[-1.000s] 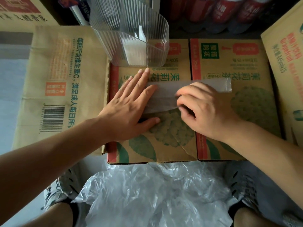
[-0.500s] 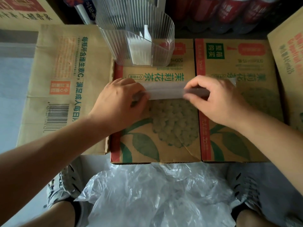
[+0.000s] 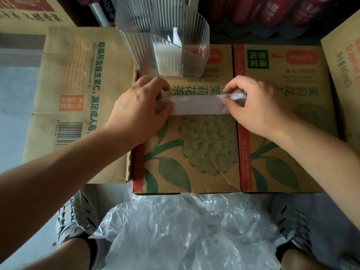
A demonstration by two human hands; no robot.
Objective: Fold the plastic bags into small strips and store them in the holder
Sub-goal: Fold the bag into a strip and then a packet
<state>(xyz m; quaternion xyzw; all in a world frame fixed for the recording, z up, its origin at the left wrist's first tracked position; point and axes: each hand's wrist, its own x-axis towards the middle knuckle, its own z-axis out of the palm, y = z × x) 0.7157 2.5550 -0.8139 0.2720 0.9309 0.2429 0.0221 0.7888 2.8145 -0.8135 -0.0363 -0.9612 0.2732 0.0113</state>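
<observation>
A translucent plastic bag folded into a narrow strip [image 3: 196, 105] lies across the top of a printed cardboard box [image 3: 194, 152]. My left hand [image 3: 140, 108] pinches the strip's left end. My right hand [image 3: 255, 106] pinches the right end, where the plastic is bunched and folded back over the strip. Just beyond the strip stands the clear ribbed holder [image 3: 167, 45], with folded white bags upright inside it. A heap of loose crumpled clear bags [image 3: 187, 230] lies on the floor between my feet.
A second matching box [image 3: 288, 133] adjoins on the right, and a flat carton [image 3: 78, 94] lies to the left. Another carton [image 3: 344, 65] stands at the far right. Red bottles [image 3: 282, 14] line the back. My grey shoes [image 3: 78, 217] flank the bag heap.
My left hand went from lying flat on the bag to pinching its left end. The bag has been narrowed into a strip, and my right hand has folded its right end inward.
</observation>
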